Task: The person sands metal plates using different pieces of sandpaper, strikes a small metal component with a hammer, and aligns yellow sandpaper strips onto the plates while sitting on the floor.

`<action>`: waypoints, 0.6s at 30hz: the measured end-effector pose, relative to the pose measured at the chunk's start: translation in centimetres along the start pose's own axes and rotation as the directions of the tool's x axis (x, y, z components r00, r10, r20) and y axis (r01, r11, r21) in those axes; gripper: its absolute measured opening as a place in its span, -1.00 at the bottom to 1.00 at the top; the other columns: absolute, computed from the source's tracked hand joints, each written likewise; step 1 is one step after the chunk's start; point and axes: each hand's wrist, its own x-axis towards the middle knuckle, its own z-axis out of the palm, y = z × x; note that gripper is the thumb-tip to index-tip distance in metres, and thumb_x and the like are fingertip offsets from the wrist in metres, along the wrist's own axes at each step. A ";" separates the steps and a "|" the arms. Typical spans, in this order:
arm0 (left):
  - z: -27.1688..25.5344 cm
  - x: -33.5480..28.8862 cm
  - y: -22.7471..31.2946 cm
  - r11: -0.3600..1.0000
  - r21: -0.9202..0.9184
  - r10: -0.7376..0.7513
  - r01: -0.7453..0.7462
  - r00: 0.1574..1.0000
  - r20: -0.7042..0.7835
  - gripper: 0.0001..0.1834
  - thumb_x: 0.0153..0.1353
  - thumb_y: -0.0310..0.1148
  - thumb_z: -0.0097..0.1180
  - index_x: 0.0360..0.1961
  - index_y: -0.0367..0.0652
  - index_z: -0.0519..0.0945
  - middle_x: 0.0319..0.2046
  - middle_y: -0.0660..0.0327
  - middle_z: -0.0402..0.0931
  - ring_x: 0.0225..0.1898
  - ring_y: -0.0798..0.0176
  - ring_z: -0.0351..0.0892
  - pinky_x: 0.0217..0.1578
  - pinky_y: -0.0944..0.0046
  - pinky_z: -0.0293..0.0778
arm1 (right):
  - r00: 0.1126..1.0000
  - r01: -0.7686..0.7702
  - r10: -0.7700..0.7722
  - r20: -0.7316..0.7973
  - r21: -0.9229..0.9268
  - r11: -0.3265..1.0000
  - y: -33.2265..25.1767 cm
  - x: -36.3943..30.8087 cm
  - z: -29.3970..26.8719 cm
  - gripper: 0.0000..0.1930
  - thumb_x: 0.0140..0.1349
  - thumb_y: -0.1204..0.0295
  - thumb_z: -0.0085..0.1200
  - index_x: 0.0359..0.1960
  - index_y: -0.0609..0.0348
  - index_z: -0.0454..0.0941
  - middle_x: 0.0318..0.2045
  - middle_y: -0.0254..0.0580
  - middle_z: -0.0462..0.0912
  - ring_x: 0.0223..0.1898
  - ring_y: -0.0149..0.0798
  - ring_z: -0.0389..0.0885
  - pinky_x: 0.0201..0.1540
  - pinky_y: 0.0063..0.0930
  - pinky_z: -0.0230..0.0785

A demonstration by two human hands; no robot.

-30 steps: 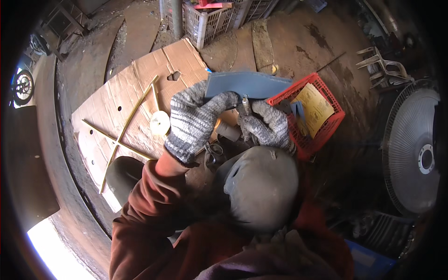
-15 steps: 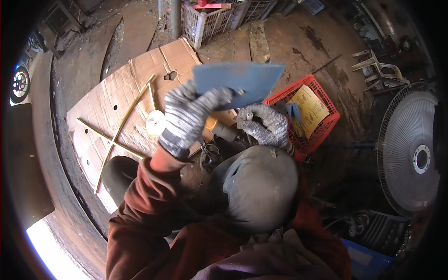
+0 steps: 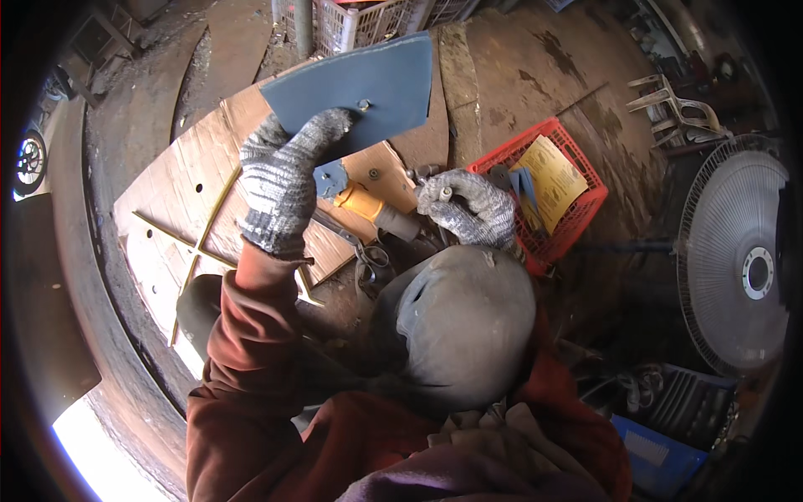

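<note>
Going left to right on my feed, as the cardboard sheet (image 3: pixel 176 180) lies below, I've got brass-coloured rods (image 3: pixel 197 248) crossed toward its near left edge. Left hand (image 3: pixel 283 171), in a knit glove, grasps the blue-grey plate (image 3: pixel 355 74) by its lower left edge, thumb on the near face. Plate's in the air, tilted, over the sheet's far edge; small metal fitting (image 3: pixel 364 105) mid-face. I'd judge it stiff, fairly light, not fragile; smooth face may slip under knit, rim may be sharp. Best hold: flat pinch at that lower edge, clear of the fitting. Yellow-bodied tool (image 3: pixel 358 201) sits by the sheet's right edge. Right hand (image 3: pixel 470 207) is curled around a small metal cylinder (image 3: pixel 446 193), end poking out; hard, fiddly, I'd pinch its sides. Red crate (image 3: pixel 595 203) just right, yellow paper (image 3: pixel 552 177) inside.
</note>
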 end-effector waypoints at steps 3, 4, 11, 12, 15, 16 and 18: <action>-0.1 0.1 -0.3 1.000 0.019 0.004 -0.004 1.000 0.001 -0.81 0.21 -0.51 0.21 -0.16 -0.32 0.68 -0.27 0.14 0.69 -0.25 0.31 0.67 -0.11 0.34 0.57 | 1.000 0.003 -0.003 -0.011 0.030 1.000 0.5 -0.2 -0.1 -0.78 0.19 0.65 0.20 -0.13 0.27 0.54 -0.18 -0.20 0.62 -0.13 -0.40 0.62 -0.05 -0.49 0.47; -0.3 0.2 -0.4 1.000 0.021 0.002 -0.002 1.000 0.000 -0.81 0.21 -0.51 0.21 -0.16 -0.32 0.68 -0.27 0.14 0.69 -0.25 0.31 0.67 -0.11 0.34 0.57 | 1.000 0.002 -0.002 -0.012 0.033 0.999 0.5 -0.2 0.0 -0.78 0.19 0.65 0.20 -0.13 0.27 0.54 -0.18 -0.20 0.62 -0.13 -0.40 0.62 -0.05 -0.49 0.47; -0.3 0.2 -0.5 1.000 0.012 0.005 -0.005 1.000 -0.001 -0.80 0.19 -0.48 0.23 -0.16 -0.31 0.68 -0.27 0.15 0.70 -0.25 0.31 0.67 -0.11 0.33 0.56 | 1.000 0.004 -0.003 -0.016 0.057 0.998 0.4 -0.2 0.2 -0.78 0.20 0.65 0.20 -0.12 0.28 0.52 -0.18 -0.20 0.62 -0.12 -0.40 0.62 -0.04 -0.49 0.47; -0.3 0.2 -0.5 1.000 0.021 0.008 -0.008 1.000 0.007 -0.80 0.19 -0.48 0.24 -0.16 -0.31 0.68 -0.27 0.16 0.70 -0.25 0.31 0.67 -0.12 0.33 0.56 | 1.000 0.008 -0.007 -0.014 0.087 0.996 0.4 -0.2 0.2 -0.77 0.20 0.65 0.20 -0.12 0.28 0.52 -0.18 -0.20 0.62 -0.12 -0.40 0.61 -0.04 -0.49 0.47; -0.5 0.2 -0.5 0.999 0.034 0.003 -0.004 0.999 0.033 -0.77 0.21 -0.46 0.19 -0.11 -0.30 0.66 -0.21 0.14 0.68 -0.19 0.25 0.67 -0.03 0.26 0.55 | 1.000 0.012 -0.012 -0.002 0.071 0.997 0.5 -0.1 0.2 -0.78 0.20 0.65 0.19 -0.12 0.27 0.52 -0.18 -0.21 0.62 -0.12 -0.40 0.61 -0.05 -0.49 0.47; -0.5 0.2 -0.5 0.999 0.033 0.002 -0.003 0.999 0.033 -0.77 0.21 -0.46 0.19 -0.11 -0.30 0.66 -0.21 0.14 0.68 -0.19 0.25 0.67 -0.03 0.26 0.55 | 1.000 0.012 -0.012 -0.002 0.070 0.997 0.5 -0.1 0.2 -0.78 0.20 0.65 0.19 -0.12 0.27 0.52 -0.18 -0.21 0.62 -0.12 -0.40 0.61 -0.05 -0.49 0.47; -0.4 0.2 -0.7 0.998 0.068 -0.007 0.005 1.000 0.027 -0.77 0.20 -0.47 0.20 -0.12 -0.29 0.66 -0.22 0.14 0.68 -0.20 0.26 0.67 -0.04 0.26 0.55 | 1.000 0.005 -0.006 0.027 0.026 1.000 0.5 0.0 -0.1 -0.77 0.20 0.64 0.19 -0.11 0.27 0.52 -0.18 -0.21 0.61 -0.13 -0.41 0.60 -0.06 -0.50 0.46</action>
